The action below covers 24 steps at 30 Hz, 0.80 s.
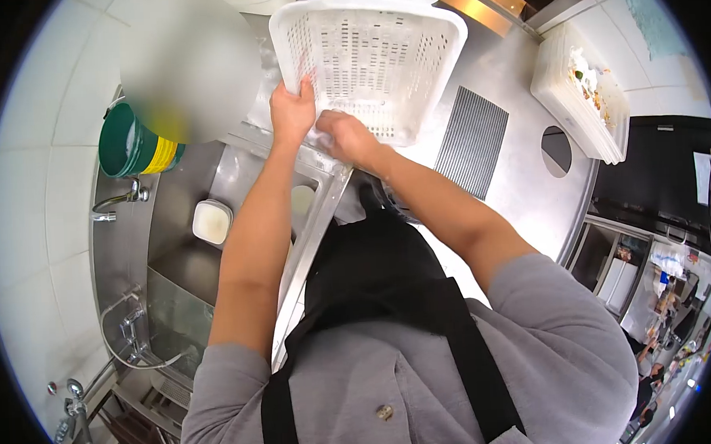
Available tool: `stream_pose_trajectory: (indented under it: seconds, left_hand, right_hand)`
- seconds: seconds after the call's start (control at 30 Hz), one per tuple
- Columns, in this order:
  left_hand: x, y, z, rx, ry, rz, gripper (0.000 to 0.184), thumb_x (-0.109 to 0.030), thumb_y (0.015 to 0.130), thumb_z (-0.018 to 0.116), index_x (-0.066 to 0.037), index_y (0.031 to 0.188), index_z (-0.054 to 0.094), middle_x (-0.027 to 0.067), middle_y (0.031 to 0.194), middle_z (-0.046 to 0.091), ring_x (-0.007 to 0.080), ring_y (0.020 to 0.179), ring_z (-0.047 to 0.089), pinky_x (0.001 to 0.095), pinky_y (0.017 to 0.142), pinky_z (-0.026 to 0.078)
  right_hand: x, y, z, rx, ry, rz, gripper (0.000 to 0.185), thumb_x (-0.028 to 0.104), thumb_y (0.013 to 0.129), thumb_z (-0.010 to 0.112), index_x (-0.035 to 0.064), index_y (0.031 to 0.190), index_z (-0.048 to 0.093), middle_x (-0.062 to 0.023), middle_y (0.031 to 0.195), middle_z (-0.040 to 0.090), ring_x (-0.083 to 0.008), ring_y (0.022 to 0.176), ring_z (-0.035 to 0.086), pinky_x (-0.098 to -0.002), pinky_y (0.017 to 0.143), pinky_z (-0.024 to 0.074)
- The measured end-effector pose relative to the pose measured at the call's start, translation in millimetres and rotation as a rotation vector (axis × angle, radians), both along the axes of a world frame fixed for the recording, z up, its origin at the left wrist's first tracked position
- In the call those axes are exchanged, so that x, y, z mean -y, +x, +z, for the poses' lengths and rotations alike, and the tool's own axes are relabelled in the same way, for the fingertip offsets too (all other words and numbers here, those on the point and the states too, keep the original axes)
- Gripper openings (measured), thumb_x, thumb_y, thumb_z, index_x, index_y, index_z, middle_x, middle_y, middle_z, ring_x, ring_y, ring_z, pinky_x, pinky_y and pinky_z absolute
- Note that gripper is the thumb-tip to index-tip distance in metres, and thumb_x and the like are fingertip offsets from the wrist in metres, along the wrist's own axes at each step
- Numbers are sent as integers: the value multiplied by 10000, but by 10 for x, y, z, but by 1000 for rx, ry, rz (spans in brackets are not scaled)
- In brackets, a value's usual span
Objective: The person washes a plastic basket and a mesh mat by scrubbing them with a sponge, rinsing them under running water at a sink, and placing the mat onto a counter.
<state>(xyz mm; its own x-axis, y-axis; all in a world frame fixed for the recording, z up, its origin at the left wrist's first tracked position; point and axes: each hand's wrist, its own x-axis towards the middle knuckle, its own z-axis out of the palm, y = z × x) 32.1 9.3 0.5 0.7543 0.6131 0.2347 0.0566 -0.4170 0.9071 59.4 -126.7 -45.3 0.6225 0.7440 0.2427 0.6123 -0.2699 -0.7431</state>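
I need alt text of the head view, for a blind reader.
A person's left hand grips a white perforated plastic basket at a steel counter, the right hand by its near edge. To the left are a metal sink and a green bucket with a yellow band; to the right, a grey ribbed mat.

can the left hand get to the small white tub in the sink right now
Probably not until freed: the left hand grips the white basket. Otherwise likely, as the small tub sits near the left forearm, nothing visible over it.
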Motion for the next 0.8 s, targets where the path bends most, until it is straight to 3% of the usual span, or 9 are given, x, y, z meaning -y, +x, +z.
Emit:
stream_pose_trajectory:
  seconds: [0.13, 0.27, 0.4, 0.5, 0.53, 0.6, 0.7, 0.77, 0.8]
  left_hand:
    - [99, -71, 20, -8, -3, 16, 262, -161, 905, 589, 49, 1050, 652, 235, 973, 697, 378, 923, 675, 409, 803, 509]
    - [110, -64, 27, 7, -39, 21, 246, -128, 909, 570, 56, 1055, 644, 238, 991, 693, 370, 937, 674, 415, 807, 508]
    - [207, -15, 7, 83, -145, 26, 242, -106, 906, 564, 65, 1065, 630, 229, 976, 699, 359, 920, 680, 413, 800, 509]
    - [244, -23, 21, 102, -37, 110, 237, -84, 908, 554, 72, 1075, 617, 223, 963, 701, 345, 896, 683, 401, 789, 510]
    - [286, -30, -12, 98, -90, 108, 239, -79, 908, 549, 72, 1080, 616, 228, 958, 700, 339, 883, 684, 398, 790, 510]
    - [406, 35, -12, 112, -140, 99, 241, -74, 908, 544, 73, 1085, 615, 234, 953, 698, 333, 870, 685, 394, 790, 511]
    - [504, 83, -38, 198, -167, 166, 248, -63, 926, 534, 79, 1118, 602, 222, 994, 695, 317, 892, 681, 383, 813, 511]
    - [489, 82, -248, 378, -608, 152, 326, -46, 940, 535, 71, 1244, 535, 180, 1145, 655, 279, 997, 650, 374, 878, 498]
    - [508, 17, -399, 375, -604, 150, 326, -46, 940, 535, 71, 1244, 535, 180, 1145, 655, 279, 997, 650, 374, 878, 498]
  right_hand:
    - [-38, 112, 50, 25, -161, -176, 281, 9, 696, 661, 17, 977, 663, -196, 998, 641, -392, 997, 609, -445, 877, 500]
    - [96, 54, 28, 41, -28, 150, 201, 27, 713, 650, 24, 914, 650, -173, 966, 623, -383, 953, 611, -451, 856, 505]
    - [-59, 72, 21, 58, -245, -227, 231, 11, 681, 651, 23, 912, 646, -162, 977, 612, -379, 986, 606, -450, 878, 499]
    - [274, -13, 17, 79, 71, 146, 204, 35, 708, 659, -9, 904, 623, -196, 925, 608, -409, 937, 590, -453, 846, 490]
    - [275, 155, -2, 50, -44, 128, 215, 58, 725, 657, -5, 928, 630, -211, 952, 615, -414, 938, 593, -453, 852, 487]
    - [56, 355, 39, 23, -148, -199, 224, 49, 719, 647, 1, 938, 645, -207, 1003, 616, -414, 981, 593, -442, 881, 488]
    - [-108, -1, 45, -152, -56, -496, 201, 61, 752, 642, -10, 940, 650, -226, 1005, 613, -423, 971, 591, -444, 868, 490]
    - [-107, 35, -49, -218, 76, -592, 204, 82, 772, 639, -19, 949, 638, -232, 982, 616, -432, 937, 595, -446, 846, 491]
    - [-88, 21, -81, -292, 199, -680, 212, 104, 792, 636, -28, 958, 626, -237, 958, 620, -442, 904, 599, -449, 824, 492]
